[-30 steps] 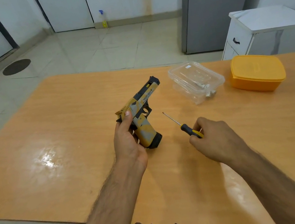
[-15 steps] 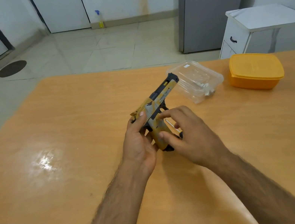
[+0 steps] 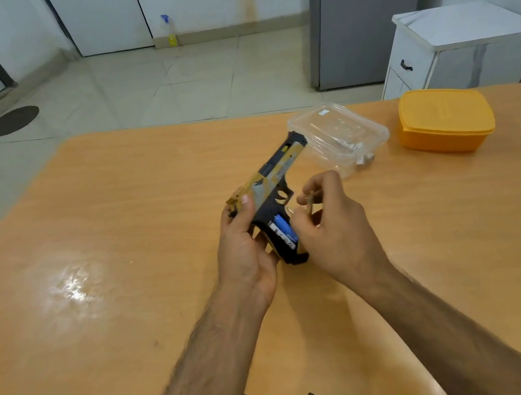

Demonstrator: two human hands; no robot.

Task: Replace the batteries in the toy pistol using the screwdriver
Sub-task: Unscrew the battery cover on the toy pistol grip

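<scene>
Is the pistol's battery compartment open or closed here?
Open: blue and white batteries show bare in the toy pistol grip; right hand pinches something thin, maybe the cover.

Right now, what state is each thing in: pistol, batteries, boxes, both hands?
toy pistol: grip compartment open
batteries: seated in grip
left hand: grips pistol
right hand: pinches small cover piece
clear box: lidless
orange box: lidded

Small tan piece (image 3: 309, 202) pinched in right hand (image 3: 331, 230) blurred, clear container (image 3: 338, 134) contents indistinct
</scene>
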